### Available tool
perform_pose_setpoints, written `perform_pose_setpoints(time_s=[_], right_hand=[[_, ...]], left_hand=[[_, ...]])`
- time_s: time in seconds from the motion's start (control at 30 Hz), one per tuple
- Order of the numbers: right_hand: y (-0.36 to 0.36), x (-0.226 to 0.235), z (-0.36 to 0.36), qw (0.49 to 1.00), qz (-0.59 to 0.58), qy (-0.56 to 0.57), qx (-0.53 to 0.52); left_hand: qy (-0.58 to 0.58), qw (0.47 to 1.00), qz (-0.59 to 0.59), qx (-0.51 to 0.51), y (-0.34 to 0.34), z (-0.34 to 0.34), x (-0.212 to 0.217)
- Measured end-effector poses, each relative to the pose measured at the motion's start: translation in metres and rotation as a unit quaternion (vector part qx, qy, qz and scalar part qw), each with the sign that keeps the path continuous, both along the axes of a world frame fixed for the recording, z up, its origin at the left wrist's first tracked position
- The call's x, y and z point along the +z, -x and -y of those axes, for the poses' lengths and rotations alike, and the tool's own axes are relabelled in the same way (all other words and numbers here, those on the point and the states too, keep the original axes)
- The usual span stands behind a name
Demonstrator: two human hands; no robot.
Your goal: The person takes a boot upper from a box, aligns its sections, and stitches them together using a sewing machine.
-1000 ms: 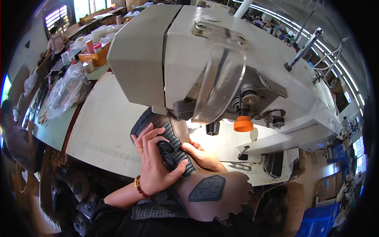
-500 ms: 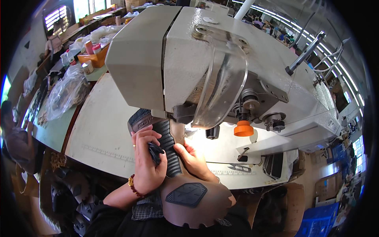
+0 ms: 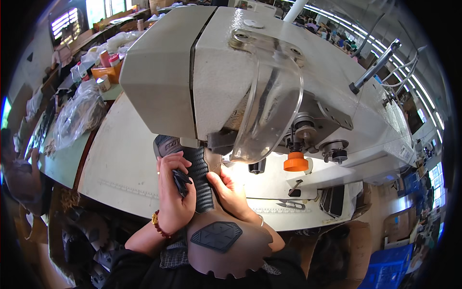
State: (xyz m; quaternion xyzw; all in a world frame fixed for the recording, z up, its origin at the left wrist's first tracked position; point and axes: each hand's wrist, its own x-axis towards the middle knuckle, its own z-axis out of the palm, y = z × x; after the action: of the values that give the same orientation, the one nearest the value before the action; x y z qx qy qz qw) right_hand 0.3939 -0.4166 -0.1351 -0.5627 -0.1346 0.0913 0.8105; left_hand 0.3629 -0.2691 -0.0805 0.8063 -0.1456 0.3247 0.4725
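Observation:
A brown shoe upper (image 3: 255,246) with a black ribbed panel and a dark patch stretches from my lap up to the sewing machine (image 3: 163,82), its far end under the machine's head. My left hand (image 3: 174,204), with a beaded bracelet at the wrist, is curled at the upper's left edge. Some folded black piece (image 3: 181,182) shows in its palm; whether it belongs to the upper I cannot tell. My right hand (image 3: 232,195) grips the right edge, thumb on top. The needle area is hidden behind the machine's head.
A clear curved guard (image 3: 269,111) and an orange knob (image 3: 295,162) hang over the white table (image 3: 115,154). Small snips (image 3: 291,204) lie at right beside a printed ruler. Plastic bags (image 3: 79,115) lie on the left bench, and a blue crate (image 3: 387,269) stands lower right.
The shoe upper and both hands have shifted slightly left in the picture, and the machine appears slightly shifted too. Both hands keep their hold on the upper.

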Motion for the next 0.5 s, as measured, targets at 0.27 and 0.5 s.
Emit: perform_pose_setpoints(time_s=[0.27,0.5], right_hand=[[-0.0039,-0.0007,-0.0076,1.000,0.005,-0.004,-0.031],[-0.0069,0.0002,-0.0008,0.999,0.001,0.032,-0.020]], left_hand=[[0.012,1.000,-0.006,0.015,-0.0080,-0.0014,0.0042],[0.021,1.000,-0.003,0.017,-0.0088,0.0006,0.0053]])
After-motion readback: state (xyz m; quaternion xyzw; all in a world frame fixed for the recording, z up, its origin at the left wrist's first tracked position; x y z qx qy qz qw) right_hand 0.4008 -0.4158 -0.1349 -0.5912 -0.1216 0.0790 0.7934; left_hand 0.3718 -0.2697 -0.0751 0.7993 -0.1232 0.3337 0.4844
